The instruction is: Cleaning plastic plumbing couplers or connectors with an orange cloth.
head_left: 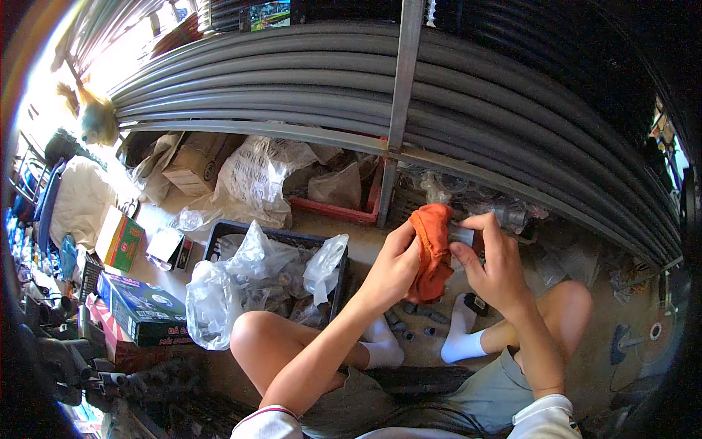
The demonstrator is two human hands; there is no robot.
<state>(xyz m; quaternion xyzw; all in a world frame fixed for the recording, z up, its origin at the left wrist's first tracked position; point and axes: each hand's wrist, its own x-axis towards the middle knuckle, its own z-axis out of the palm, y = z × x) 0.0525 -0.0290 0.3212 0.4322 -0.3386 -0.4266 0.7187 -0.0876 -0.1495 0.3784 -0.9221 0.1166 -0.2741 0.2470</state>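
Orange-red crumpled cloth [433, 256] is in the left hand [395, 268], its grip closed on the fabric, above the floor [420, 357]. Against the cloth, the right hand [494, 257] grips a short, smooth, pale grey piece [461, 235]. Dark grey pipe fittings [430, 315] lie below.

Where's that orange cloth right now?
In the head view, the orange cloth is right of centre, held in the left hand, next to the pale grey piece in the right hand.
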